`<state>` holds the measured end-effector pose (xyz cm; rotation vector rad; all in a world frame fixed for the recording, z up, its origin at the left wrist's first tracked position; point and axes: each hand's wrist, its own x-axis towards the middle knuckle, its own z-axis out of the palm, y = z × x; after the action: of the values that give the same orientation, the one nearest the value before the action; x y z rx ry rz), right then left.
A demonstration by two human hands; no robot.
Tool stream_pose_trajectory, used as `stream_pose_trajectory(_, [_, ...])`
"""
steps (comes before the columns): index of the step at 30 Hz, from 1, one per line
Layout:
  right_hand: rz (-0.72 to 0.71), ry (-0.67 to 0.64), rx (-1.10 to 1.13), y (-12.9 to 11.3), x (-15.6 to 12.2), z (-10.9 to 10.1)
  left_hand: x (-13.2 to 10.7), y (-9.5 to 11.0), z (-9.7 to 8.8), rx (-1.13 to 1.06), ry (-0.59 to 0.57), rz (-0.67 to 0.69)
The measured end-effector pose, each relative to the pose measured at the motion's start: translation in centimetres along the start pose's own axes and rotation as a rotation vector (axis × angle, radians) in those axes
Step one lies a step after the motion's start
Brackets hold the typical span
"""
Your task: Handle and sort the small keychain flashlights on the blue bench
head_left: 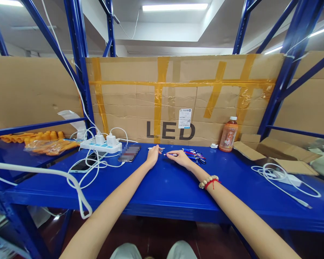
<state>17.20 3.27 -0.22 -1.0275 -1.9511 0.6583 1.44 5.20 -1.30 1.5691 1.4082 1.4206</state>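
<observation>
Your blue worktop (162, 190) runs up to a taped cardboard panel (124, 104). On it, a power strip (105, 146) sits to your left and a bottle (228, 136) to your right. Your right hand (179, 158) grasps a blue-tipped pen (171, 154), beside a pile of pens (196, 155). Your left hand (152, 157) has its fingers at a pale pen (162, 148) near the cardboard; you cannot tell whether it is gripped.

Room to pass on right of table (237, 172), between pens (194, 155) and cable (275, 173) — bottle (228, 136) at far side. Cardboard (132, 104) walls far edge. Left crowded — power strip (101, 146), looped cord (98, 166), phones (82, 165).
</observation>
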Motion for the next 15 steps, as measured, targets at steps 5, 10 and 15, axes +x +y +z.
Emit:
stream_pose_trajectory(5, [-0.022, 0.004, -0.021, 0.27, 0.18, 0.07, 0.02, 0.04, 0.05, 0.000, -0.009, 0.014])
stream_pose_trajectory(10, [-0.026, -0.024, -0.046, 0.58, 0.42, -0.10, 0.05, -0.07, 0.09, 0.002, -0.033, 0.031])
stream_pose_trajectory(15, [-0.043, -0.015, -0.080, 0.69, 0.32, -0.04, 0.11, -0.16, 0.17, 0.010, -0.040, 0.039])
